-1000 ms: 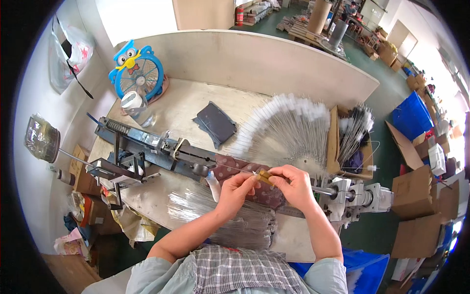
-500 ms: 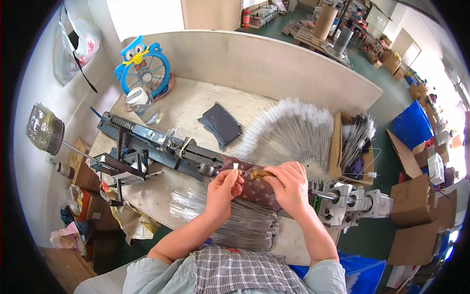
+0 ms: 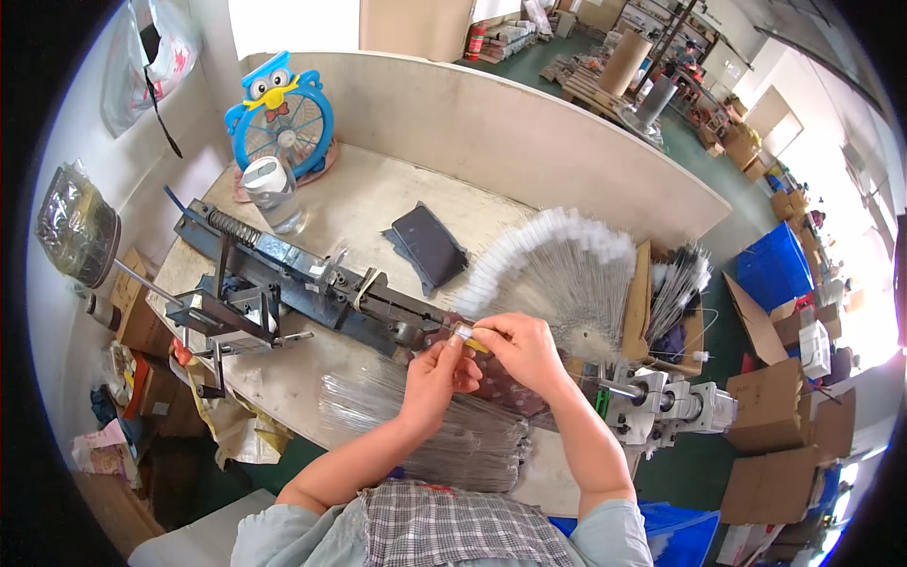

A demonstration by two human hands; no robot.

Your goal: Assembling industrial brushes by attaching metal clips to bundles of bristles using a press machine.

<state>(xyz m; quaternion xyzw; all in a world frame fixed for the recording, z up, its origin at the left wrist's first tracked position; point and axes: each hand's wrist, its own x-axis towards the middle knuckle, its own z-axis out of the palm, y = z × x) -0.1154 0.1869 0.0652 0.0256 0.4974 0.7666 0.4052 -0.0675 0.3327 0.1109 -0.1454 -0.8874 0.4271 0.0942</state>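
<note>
Over the bench, my left hand (image 3: 436, 383) is closed, with thumb and forefinger pinching a small white piece (image 3: 464, 332). My right hand (image 3: 521, 352) is closed just beside it, its fingertips meeting the same spot. A short yellow tool (image 3: 478, 346) shows under the right fingers; most of it is hidden, so its exact kind is unclear. Behind the hands lies a long dark metal fixture (image 3: 378, 300) with a spring and a rubber band. Below them spreads a bundle of thin metal wires (image 3: 444, 435). White-tipped wire brushes (image 3: 557, 265) fan out at the far right of the hands.
A clamp-like machine with a shaft (image 3: 666, 402) sits at the bench's right end, near a carton of wire brushes (image 3: 638, 298). A dark pad (image 3: 427, 248), a jar (image 3: 271, 194) and a blue fan (image 3: 283, 128) stand farther back. A low partition (image 3: 529, 142) borders the bench.
My right hand has moved left to meet my left hand, bringing the yellow tool up to the white piece. The view has shifted slightly.
</note>
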